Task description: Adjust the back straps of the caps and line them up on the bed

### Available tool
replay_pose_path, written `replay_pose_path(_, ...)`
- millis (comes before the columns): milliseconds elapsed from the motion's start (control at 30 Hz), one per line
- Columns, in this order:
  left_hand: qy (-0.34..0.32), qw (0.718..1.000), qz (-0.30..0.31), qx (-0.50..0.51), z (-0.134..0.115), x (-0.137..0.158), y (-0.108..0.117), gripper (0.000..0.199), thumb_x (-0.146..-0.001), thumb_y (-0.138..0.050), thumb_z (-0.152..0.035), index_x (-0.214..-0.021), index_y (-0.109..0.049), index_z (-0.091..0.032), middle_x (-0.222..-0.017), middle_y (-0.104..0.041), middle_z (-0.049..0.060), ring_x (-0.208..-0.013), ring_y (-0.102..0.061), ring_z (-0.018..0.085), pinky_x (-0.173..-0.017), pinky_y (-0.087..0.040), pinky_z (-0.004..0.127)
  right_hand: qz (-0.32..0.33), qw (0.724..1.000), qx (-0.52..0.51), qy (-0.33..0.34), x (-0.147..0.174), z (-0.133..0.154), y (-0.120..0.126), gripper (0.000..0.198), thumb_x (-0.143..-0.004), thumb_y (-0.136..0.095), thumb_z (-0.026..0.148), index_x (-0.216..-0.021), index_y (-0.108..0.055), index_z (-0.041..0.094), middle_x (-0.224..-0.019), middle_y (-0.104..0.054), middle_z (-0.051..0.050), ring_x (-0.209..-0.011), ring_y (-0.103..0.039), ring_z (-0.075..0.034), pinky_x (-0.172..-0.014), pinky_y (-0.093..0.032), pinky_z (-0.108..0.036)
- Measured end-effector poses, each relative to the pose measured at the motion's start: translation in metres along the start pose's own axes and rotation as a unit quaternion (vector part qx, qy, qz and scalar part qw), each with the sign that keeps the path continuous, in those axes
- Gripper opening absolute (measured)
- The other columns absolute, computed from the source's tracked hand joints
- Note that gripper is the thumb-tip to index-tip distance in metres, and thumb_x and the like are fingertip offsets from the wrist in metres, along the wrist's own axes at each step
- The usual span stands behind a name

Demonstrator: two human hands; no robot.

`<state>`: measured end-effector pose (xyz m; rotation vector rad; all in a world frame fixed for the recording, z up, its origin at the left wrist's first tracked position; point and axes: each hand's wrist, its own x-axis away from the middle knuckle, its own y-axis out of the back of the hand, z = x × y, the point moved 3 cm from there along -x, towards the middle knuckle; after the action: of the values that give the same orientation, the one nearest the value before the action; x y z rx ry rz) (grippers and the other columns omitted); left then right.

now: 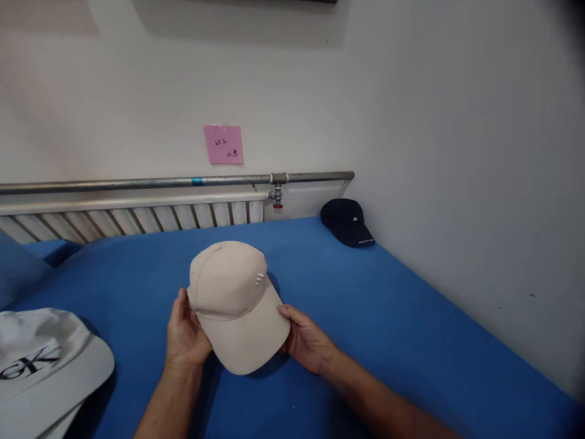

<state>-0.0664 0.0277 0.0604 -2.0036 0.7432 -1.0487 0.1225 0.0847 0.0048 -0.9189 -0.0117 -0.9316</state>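
Note:
A beige baseball cap (228,286) with a small silver emblem on its front is held between my two hands above the blue bed sheet. Its brim points toward me and slightly right. My left hand (185,332) grips the cap's left side at the crown's lower edge, with most fingers hidden behind it. On the right edge of the brim, my right hand (306,338) pinches with the thumb on top and the fingers beneath.
A white cap (50,360) with black letters lies at the lower left. Against the wall, a dark navy cap (345,222) rests in the far right corner. Behind the blue sheet (388,323) run a radiator (137,219) and a metal pipe (320,177). A pink note (223,146) hangs above.

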Motion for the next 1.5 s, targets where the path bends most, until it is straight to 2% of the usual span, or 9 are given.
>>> replay_pose_path(167,-0.014,1.0,-0.01,0.003,-0.004,-0.005,0.004,0.042,-0.095,-0.039,-0.026,-0.067,-0.068,-0.018,-0.057,-0.072,-0.002,-0.048,-0.068,0.014,-0.049,-0.056,0.023,0.04,0.998,-0.004,-0.038,0.005,-0.007,-0.008,0.035,-0.073,-0.069,0.04,-0.096,-0.059,0.014,-0.064,-0.064,0.0,-0.052,-0.058,-0.014,-0.042,-0.038,-0.023)
replay_pose_path(800,0.018,0.998,0.061,0.015,-0.005,-0.005,0.0,0.053,-0.098,-0.032,-0.024,-0.064,-0.071,-0.016,-0.061,-0.074,0.004,-0.056,-0.071,0.015,-0.056,-0.057,0.021,0.062,0.993,-0.078,-0.062,0.002,-0.009,-0.008,0.033,-0.071,-0.074,0.032,-0.096,-0.061,0.016,-0.076,-0.07,-0.001,-0.062,-0.064,-0.015,-0.045,-0.044,-0.023)
replay_pose_path(967,0.013,0.996,0.088,0.021,0.005,-0.001,0.002,0.041,-0.096,-0.039,-0.024,-0.079,-0.074,-0.014,-0.073,-0.077,0.006,-0.067,-0.073,0.017,-0.082,-0.057,0.03,0.056,0.992,-0.101,-0.046,0.004,-0.005,-0.01,0.029,-0.074,-0.072,0.032,-0.096,-0.061,0.016,-0.074,-0.071,0.0,-0.062,-0.065,-0.015,-0.045,-0.044,-0.023)
replay_pose_path(1033,0.033,0.993,0.113,0.012,0.013,-0.002,0.007,0.034,-0.094,-0.043,-0.02,-0.085,-0.075,-0.015,-0.08,-0.077,0.006,-0.074,-0.073,0.018,-0.093,-0.052,0.033,0.046,0.991,-0.117,-0.055,0.004,-0.004,-0.009,0.028,-0.074,-0.071,0.03,-0.097,-0.061,0.016,-0.077,-0.072,0.0,-0.066,-0.066,-0.016,-0.05,-0.047,-0.024)
replay_pose_path(1133,0.072,0.977,0.201,0.015,0.02,-0.007,0.013,0.025,-0.091,-0.05,-0.02,-0.095,-0.075,-0.019,-0.093,-0.077,0.006,-0.086,-0.072,0.019,-0.105,-0.043,0.035,0.039,0.989,-0.128,-0.064,0.003,-0.004,-0.006,0.029,-0.074,-0.071,0.029,-0.098,-0.062,0.016,-0.08,-0.073,-0.001,-0.07,-0.068,-0.017,-0.057,-0.05,-0.027)
replay_pose_path(1233,0.099,0.95,0.294,0.023,0.02,-0.012,0.017,0.024,-0.091,-0.052,-0.023,-0.102,-0.073,-0.023,-0.103,-0.075,0.004,-0.096,-0.07,0.02,-0.111,-0.034,0.037,0.057,0.989,-0.113,-0.075,0.003,-0.008,-0.006,0.03,-0.073,-0.072,0.032,-0.097,-0.062,0.016,-0.077,-0.072,-0.001,-0.066,-0.066,-0.016,-0.051,-0.046,-0.025)
replay_pose_path(1300,0.116,0.938,0.325,0.013,0.019,-0.015,0.018,0.025,-0.091,-0.052,-0.029,-0.106,-0.072,-0.024,-0.107,-0.074,0.004,-0.102,-0.068,0.022,-0.113,-0.03,0.039,0.072,0.989,-0.098,-0.088,0.003,-0.011,-0.007,0.03,-0.073,-0.072,0.033,-0.095,-0.062,0.016,-0.072,-0.07,0.0,-0.06,-0.064,-0.015,-0.046,-0.042,-0.023)
replay_pose_path(1400,0.125,0.946,0.299,-0.011,0.017,-0.017,0.019,0.027,-0.09,-0.054,-0.035,-0.108,-0.071,-0.026,-0.107,-0.074,0.004,-0.11,-0.064,0.025,-0.113,-0.03,0.042,0.083,0.988,-0.077,-0.1,0.004,-0.014,-0.009,0.03,-0.074,-0.071,0.036,-0.094,-0.061,0.015,-0.065,-0.066,0.001,-0.055,-0.06,-0.014,-0.045,-0.039,-0.023)
replay_pose_path(1500,0.105,0.974,0.197,-0.038,0.016,-0.015,0.019,0.024,-0.089,-0.056,-0.035,-0.106,-0.071,-0.026,-0.1,-0.076,0.005,-0.11,-0.064,0.027,-0.108,-0.038,0.045,0.084,0.989,-0.059,-0.105,0.005,-0.014,-0.01,0.03,-0.075,-0.07,0.037,-0.093,-0.06,0.015,-0.065,-0.065,0.0,-0.055,-0.059,-0.013,-0.046,-0.039,-0.023)
